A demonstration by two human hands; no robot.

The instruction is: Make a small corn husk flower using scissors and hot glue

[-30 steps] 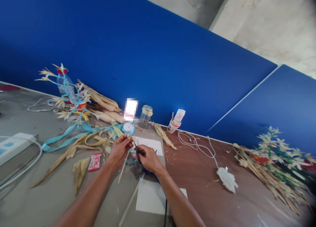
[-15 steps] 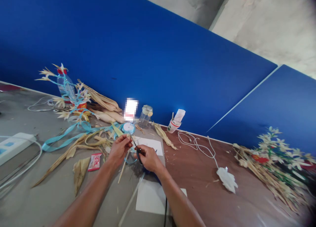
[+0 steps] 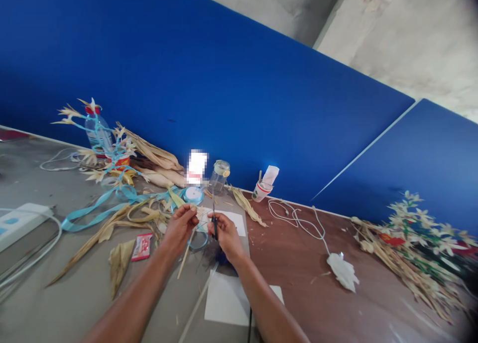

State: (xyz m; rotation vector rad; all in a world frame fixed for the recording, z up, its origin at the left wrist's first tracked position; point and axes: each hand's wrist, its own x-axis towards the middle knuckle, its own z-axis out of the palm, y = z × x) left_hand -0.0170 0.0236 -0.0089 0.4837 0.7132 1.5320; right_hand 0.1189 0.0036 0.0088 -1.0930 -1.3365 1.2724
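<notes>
My left hand [image 3: 181, 225] is closed in a pinch on a small pale piece that looks like corn husk, mostly hidden by the fingers. In my right hand [image 3: 229, 237] are black-handled scissors [image 3: 214, 225], their blades pointing up and away from me. A small gap separates the two hands above a white sheet of paper [image 3: 235, 222]. Just beyond the left fingers lie a roll of light blue ribbon [image 3: 193, 195] and a greenish husk strip [image 3: 175, 196]. Below the hands are a thin pale stick [image 3: 183, 261] and a loop of blue ribbon.
Dried corn husks [image 3: 93, 238], blue ribbon [image 3: 84, 218] and a red packet [image 3: 142, 247] lie leftward. A ribbon-wrapped flower branch [image 3: 112, 149] stands by a bottle. A glass jar [image 3: 220, 176], paper cup [image 3: 261, 191], white cable [image 3: 295, 216] and husk flowers [image 3: 421, 228] line the blue partition [image 3: 239, 94].
My right hand has turned the scissors from leaning toward the left fingers to nearly upright, and they have moved off the pinched piece. My left hand stays almost in place.
</notes>
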